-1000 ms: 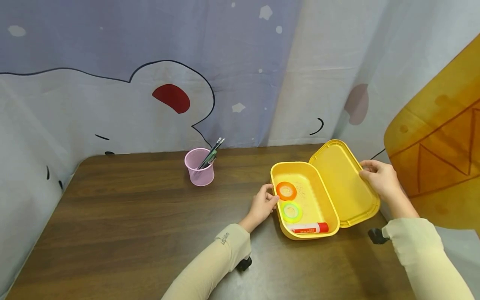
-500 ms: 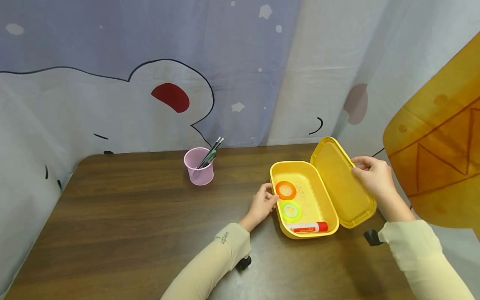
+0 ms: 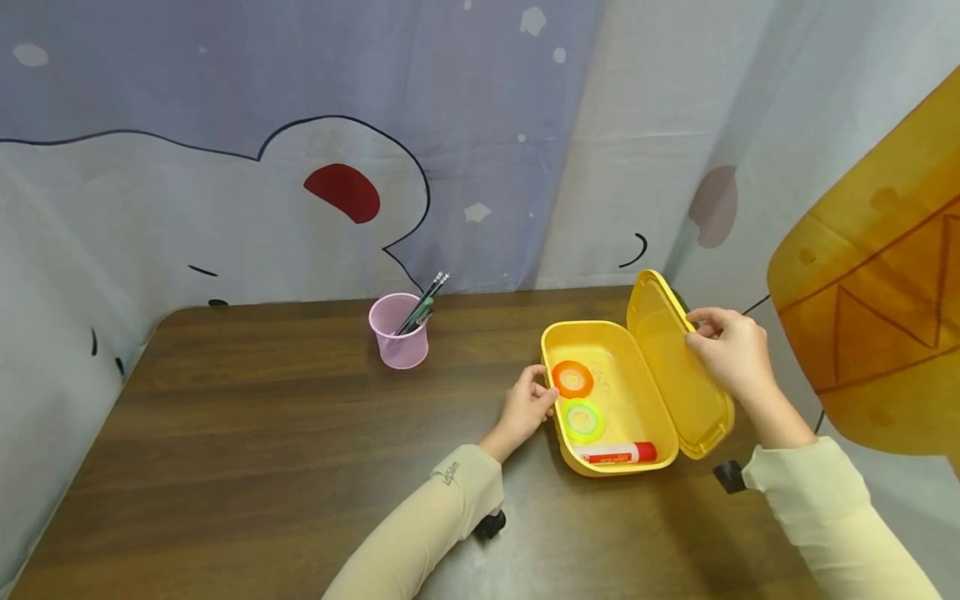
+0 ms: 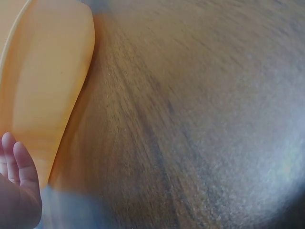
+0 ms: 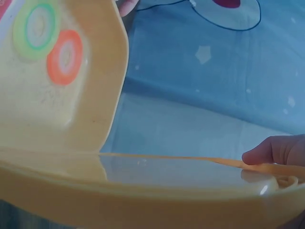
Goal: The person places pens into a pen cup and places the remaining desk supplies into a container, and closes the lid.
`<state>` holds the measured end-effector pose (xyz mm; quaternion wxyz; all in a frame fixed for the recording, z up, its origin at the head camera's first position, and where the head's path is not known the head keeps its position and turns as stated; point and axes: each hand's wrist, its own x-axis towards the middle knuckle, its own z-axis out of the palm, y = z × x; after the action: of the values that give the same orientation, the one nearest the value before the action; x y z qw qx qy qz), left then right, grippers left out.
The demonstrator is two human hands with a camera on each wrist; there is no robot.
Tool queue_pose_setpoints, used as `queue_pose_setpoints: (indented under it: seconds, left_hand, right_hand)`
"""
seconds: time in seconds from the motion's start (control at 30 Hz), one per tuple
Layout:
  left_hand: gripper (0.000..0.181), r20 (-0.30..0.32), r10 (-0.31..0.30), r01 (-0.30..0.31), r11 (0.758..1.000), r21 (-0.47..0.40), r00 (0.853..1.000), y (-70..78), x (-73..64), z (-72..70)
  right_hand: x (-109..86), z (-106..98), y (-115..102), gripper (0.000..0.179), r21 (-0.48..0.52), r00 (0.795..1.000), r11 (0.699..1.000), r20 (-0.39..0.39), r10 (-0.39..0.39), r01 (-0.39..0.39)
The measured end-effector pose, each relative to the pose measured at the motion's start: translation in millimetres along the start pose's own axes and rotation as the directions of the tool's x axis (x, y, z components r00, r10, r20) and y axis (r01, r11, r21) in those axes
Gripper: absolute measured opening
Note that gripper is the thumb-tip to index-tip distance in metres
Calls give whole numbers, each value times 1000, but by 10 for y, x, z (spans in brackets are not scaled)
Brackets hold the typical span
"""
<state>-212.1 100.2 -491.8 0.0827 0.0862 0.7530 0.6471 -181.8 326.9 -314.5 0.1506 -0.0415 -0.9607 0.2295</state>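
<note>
A yellow plastic box (image 3: 633,400) stands uncovered on the table in the head view. Inside lie an orange roll of tape (image 3: 587,380), a yellow-green roll of tape (image 3: 597,422) and a red-and-white glue stick (image 3: 617,453). My left hand (image 3: 522,410) holds the box's left rim, thumb at the edge; the left wrist view shows its fingers (image 4: 25,167) against the outer wall. On the other side, my right hand (image 3: 735,354) pinches the outer edge of the yellow lid (image 3: 678,379), which rises tilted along the box's right side. The right wrist view shows the thumb (image 5: 269,150) on that edge.
A pink mesh cup (image 3: 405,350) with several pens and pencils (image 3: 422,307) stands left of the box on the brown wooden table (image 3: 262,442). A printed curtain (image 3: 480,150) hangs behind the table and along its right side.
My right hand has moved left, swinging the lid up to a steeper tilt over the box's right side. The left hand and the box have stayed in place.
</note>
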Motion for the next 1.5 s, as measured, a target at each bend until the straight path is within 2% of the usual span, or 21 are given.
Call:
queue_pose_setpoints:
  seconds: [0.3,0.77,1.0,1.3,1.5]
  left_hand:
    - [41,2,-10,10,1000,-7,1000,3,19,-10]
    - [39,-5,-18,18,1000,-5,1000,-21,23,-2]
    - [40,0,-15,15,1000,-2,1000,-13,8,-6]
    - [40,5,-15,15,1000,-7,1000,-13,4,1]
    - [40,4,-12,12,1000,-24,1000,-18,11,-5]
  right_hand:
    - [-46,80,-148,23,19,1000,999,-8,-29,29]
    - [-124,365,-306,22,76,997,994,-15,-78,79]
    - [-151,495,-374,22,112,997,991,8,-80,78]
    - [-185,638,-443,24,134,994,989,89,-69,57]
    - [-228,716,-472,25,136,993,989,94,-65,52]
